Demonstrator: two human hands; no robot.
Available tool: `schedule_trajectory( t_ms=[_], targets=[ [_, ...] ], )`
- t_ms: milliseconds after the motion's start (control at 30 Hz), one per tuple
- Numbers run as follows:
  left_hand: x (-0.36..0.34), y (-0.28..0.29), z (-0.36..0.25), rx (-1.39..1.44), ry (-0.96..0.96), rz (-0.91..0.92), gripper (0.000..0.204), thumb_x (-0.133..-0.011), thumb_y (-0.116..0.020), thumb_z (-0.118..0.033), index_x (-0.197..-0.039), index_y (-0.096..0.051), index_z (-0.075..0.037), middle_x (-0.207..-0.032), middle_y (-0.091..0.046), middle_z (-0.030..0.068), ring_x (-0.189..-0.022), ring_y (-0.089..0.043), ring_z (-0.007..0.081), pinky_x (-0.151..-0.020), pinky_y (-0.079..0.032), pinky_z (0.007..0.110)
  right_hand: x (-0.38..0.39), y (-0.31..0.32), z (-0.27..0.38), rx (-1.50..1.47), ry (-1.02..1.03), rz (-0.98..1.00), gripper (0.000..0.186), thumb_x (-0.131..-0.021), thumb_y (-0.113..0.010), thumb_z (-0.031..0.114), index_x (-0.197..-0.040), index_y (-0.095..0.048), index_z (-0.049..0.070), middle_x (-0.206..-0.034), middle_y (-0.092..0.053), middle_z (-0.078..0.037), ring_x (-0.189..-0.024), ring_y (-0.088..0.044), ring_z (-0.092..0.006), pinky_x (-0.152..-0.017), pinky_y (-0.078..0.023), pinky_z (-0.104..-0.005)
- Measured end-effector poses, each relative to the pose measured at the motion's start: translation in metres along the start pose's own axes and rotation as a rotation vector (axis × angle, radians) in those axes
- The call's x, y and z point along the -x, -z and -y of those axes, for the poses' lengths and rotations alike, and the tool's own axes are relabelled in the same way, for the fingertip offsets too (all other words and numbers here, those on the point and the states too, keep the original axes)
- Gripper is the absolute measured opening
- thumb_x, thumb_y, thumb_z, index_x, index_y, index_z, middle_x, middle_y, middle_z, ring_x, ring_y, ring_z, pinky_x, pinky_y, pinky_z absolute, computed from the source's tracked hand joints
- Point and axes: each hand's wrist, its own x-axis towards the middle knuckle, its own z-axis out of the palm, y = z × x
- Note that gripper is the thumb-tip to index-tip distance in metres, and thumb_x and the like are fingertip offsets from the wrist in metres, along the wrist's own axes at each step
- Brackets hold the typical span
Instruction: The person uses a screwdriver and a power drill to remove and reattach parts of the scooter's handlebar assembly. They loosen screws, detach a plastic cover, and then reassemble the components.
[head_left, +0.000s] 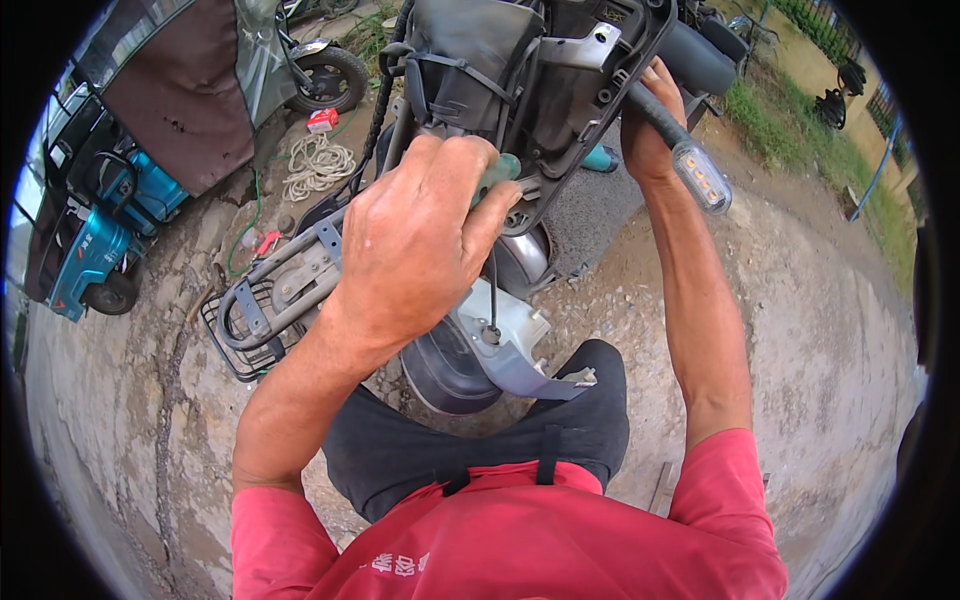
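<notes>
My left hand [420, 235] is closed around a translucent green handle [497, 178], which looks like a screwdriver's. It is held against the lower end of a black plastic frame [575, 170] on a partly stripped scooter. The tool's tip cannot be made out. My right hand [650, 130] reaches up the frame's right side and grips its edge, with most of the fingers hidden behind it. Close to that wrist, a clear-lensed turn signal [702, 178] sticks out on a black stalk. Below my left hand are a pale panel [520, 340] and a black wheel guard [445, 375].
A metal rack [285, 280] with a wire basket extends to the left. Coiled rope [318, 165] and a small red box [322, 120] lie on the cracked ground. A blue three-wheeler [110, 235] stands far left, and a motorcycle wheel [328, 78] behind. Grass borders the right side.
</notes>
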Motion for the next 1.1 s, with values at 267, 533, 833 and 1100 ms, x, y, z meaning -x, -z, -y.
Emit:
schedule_trajectory(
  t_ms=[267, 533, 833, 1100],
  targets=[
    [-0.002, -0.002, -0.007, -0.03, -0.008, 0.008, 0.026, -0.085, -0.079, -0.007, -0.106, -0.064, -0.003, -0.093, -0.067, 0.0135, -0.079, -0.066, 0.0343, -0.069, -0.053, 0.042, -0.004, 0.014, -0.008, 0.234, 0.059, 0.009, 0.035, -0.106, -0.046, 0.025, -0.107, -0.068, -0.002, -0.093, -0.064, -0.003, -0.086, -0.057, -0.012, -0.083, -0.046, -0.03],
    [-0.002, -0.003, -0.01, -0.043, -0.007, 0.005, 0.024, -0.087, -0.079, -0.006, -0.106, -0.065, -0.003, -0.094, -0.067, 0.0125, -0.077, -0.066, 0.0325, -0.067, -0.052, 0.041, -0.006, 0.024, -0.015, 0.574, 0.244, 0.033, 0.029, -0.104, -0.048, 0.018, -0.109, -0.069, -0.002, -0.106, -0.065, -0.012, -0.091, -0.061, -0.0245, -0.086, -0.048, -0.0344],
    [-0.005, -0.005, -0.009, -0.052, -0.051, -0.057, 0.025, -0.085, -0.08, -0.012, -0.103, -0.064, -0.005, -0.086, -0.063, 0.0132, -0.07, -0.065, 0.0337, -0.061, -0.052, 0.042, -0.004, 0.021, -0.013, 0.497, 0.241, 0.053, 0.03, -0.105, -0.047, 0.017, -0.113, -0.07, -0.001, -0.105, -0.066, -0.011, -0.09, -0.063, -0.0229, -0.085, -0.05, -0.0323],
    [-0.004, -0.001, -0.011, -0.021, -0.003, 0.038, 0.027, -0.086, -0.078, -0.004, -0.11, -0.064, -0.003, -0.096, -0.066, 0.0139, -0.078, -0.066, 0.0344, -0.067, -0.052, 0.042, -0.005, 0.022, -0.016, 0.435, 0.219, 0.035, 0.034, -0.106, -0.048, 0.023, -0.111, -0.07, -0.002, -0.103, -0.066, -0.008, -0.09, -0.062, -0.0169, -0.082, -0.051, -0.032]
  ],
)
